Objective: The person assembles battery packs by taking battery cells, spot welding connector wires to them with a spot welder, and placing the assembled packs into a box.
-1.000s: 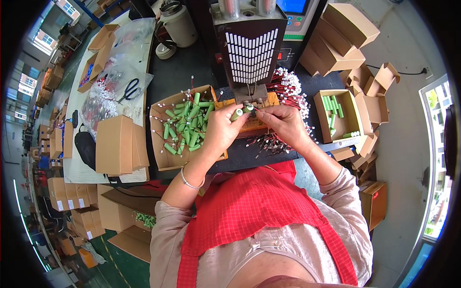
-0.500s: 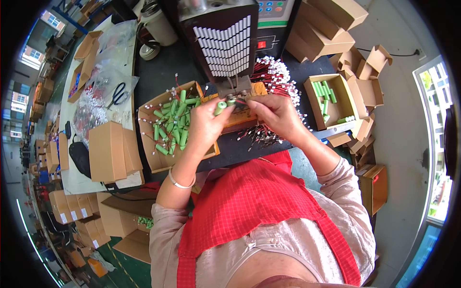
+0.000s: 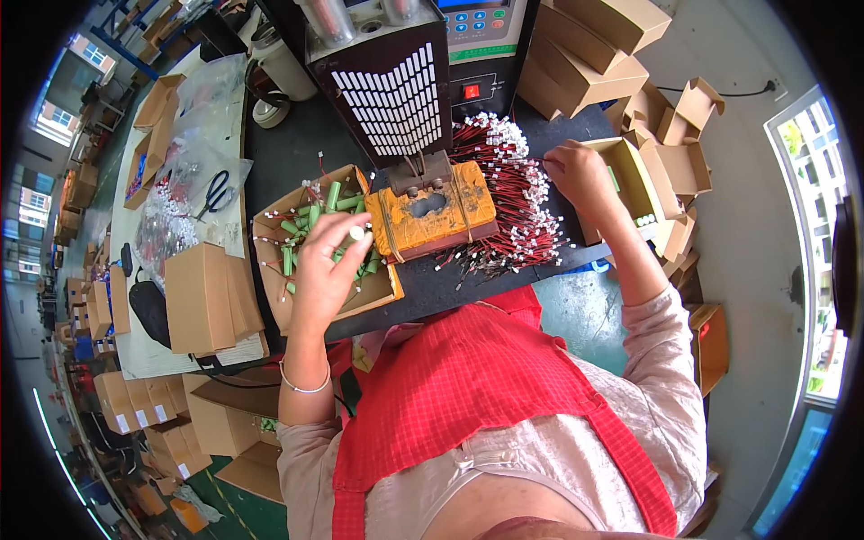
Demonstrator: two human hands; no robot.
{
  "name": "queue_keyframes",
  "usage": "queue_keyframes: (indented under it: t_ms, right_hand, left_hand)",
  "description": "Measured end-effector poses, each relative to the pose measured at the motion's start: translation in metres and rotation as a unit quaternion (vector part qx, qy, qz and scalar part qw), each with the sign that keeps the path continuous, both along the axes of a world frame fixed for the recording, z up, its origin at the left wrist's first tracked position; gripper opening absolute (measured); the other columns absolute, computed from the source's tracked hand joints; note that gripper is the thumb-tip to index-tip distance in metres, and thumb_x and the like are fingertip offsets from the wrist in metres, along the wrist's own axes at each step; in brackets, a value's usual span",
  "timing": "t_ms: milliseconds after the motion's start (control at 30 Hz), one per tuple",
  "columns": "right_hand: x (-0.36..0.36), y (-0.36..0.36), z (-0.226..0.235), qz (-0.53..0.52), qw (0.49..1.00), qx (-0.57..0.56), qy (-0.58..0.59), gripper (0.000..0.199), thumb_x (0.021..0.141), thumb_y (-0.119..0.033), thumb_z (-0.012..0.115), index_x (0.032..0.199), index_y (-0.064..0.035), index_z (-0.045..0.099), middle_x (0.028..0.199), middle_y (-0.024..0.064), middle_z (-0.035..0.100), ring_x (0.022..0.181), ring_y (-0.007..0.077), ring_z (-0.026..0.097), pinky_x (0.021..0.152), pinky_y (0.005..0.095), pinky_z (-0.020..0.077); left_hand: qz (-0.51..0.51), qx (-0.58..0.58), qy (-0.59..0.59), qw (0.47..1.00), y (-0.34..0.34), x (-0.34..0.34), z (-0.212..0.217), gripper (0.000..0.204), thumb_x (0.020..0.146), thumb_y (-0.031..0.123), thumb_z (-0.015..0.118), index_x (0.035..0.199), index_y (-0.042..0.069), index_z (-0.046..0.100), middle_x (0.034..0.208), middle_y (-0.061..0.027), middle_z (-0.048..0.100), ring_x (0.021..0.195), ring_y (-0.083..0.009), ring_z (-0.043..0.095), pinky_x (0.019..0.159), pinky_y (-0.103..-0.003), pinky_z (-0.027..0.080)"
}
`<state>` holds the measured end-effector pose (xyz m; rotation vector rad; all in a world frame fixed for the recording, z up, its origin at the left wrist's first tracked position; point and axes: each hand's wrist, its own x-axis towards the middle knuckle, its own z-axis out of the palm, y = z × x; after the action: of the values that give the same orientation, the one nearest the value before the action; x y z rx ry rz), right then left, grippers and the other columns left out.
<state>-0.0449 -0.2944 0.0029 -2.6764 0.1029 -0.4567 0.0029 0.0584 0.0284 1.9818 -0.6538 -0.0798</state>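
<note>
Above the left cardboard box (image 3: pixel 270 301), my left hand (image 3: pixel 326 263) grips a green battery cell (image 3: pixel 357 233), its pale end showing by the thumb. Wired green cells (image 3: pixel 335 194) lie loosely heaped in that box. My right hand (image 3: pixel 580 175) is raised between a bundle of red and black wires with white connectors (image 3: pixel 513 175) and the right cardboard box (image 3: pixel 641 171). Its fingertips are pinched; whatever is between them I cannot make out. Between my hands stands a yellow-taped block (image 3: pixel 468 193) with a dark patch on top, under the black head of a bench machine (image 3: pixel 387 99).
The machine's control panel (image 3: pixel 477 25) has a red switch (image 3: pixel 471 91). Folded cartons (image 3: pixel 598 67) are stacked at the back right. On the pale table at left lie scissors (image 3: pixel 214 193), plastic bags (image 3: pixel 184 153) and a carton (image 3: pixel 202 297). A metal jug (image 3: pixel 286 67) stands behind.
My hands have parted from the block under the machine head. The left has moved left over the box of cells; the right has gone right and up, toward the wire bundle and right box.
</note>
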Motion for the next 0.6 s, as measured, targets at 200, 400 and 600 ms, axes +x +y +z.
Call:
queue_keyframes:
  t_ms: [200,400,600]
  right_hand:
    - [-0.044,0.016,0.035,-0.061,0.981,0.175,-0.056,0.013,0.079,-0.01,0.063,0.084,0.002,0.062,0.069,0.0072,0.06,0.063,0.0115,0.056,0.058,0.0249,0.0452]
    - [-0.078,0.057,0.014,0.074,0.934,0.35,0.004,0.007,0.08,-0.007,0.063,0.081,-0.0004,0.061,0.073,0.003,0.058,0.067,0.0081,0.053,0.059,0.0224,0.0438]
    - [-0.076,0.09,0.007,0.142,0.911,0.377,0.093,0.01,0.08,-0.008,0.064,0.084,0.001,0.059,0.08,0.0037,0.06,0.074,0.0106,0.056,0.067,0.0249,0.0466]
  left_hand:
    - [-0.038,-0.274,0.297,0.914,-0.037,-0.02,-0.015,0.026,0.079,-0.005,0.062,0.104,-0.006,0.058,0.09,-0.0078,0.062,0.084,-0.0142,0.06,0.08,-0.024,0.05]
    - [-0.019,-0.401,0.384,0.832,-0.078,-0.031,-0.017,0.033,0.079,-0.003,0.062,0.111,-0.004,0.053,0.098,-0.01,0.061,0.092,-0.0189,0.061,0.084,-0.03,0.051]
    - [-0.059,-0.385,0.373,0.842,-0.079,-0.032,-0.026,0.026,0.08,-0.001,0.061,0.106,-0.002,0.056,0.089,-0.0049,0.06,0.079,-0.012,0.06,0.075,-0.024,0.05]
